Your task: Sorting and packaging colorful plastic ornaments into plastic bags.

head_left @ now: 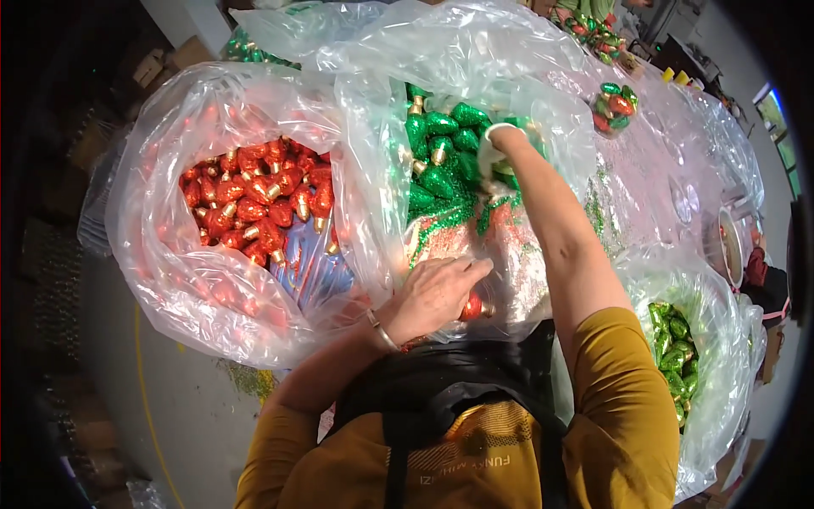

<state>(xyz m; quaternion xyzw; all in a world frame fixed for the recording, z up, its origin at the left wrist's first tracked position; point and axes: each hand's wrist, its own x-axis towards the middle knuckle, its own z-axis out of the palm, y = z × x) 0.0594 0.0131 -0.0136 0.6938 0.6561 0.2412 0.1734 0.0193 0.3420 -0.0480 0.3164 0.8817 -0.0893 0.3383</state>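
My left hand (437, 293) is low over the glittery work surface, fingers curled around what looks like a clear plastic tub. A red glitter bulb ornament (471, 306) shows just below its fingers. My right hand (496, 159), in a whitish glove, reaches down among green glitter bulb ornaments (441, 125) with gold caps. Its fingers are hidden there, so I cannot see whether they grip one. To the left, a big clear plastic bag (153, 246) stands open, holding many red bulb ornaments (250, 208) and something blue.
A filled clear tub (614, 109) with red and green ornaments stands at the far right. Another plastic bag (721, 339) by my right elbow holds light green ornaments (674, 356). Clear plastic sheeting (483, 42) bunches behind the green pile. Another person's sleeve (757, 270) shows at right.
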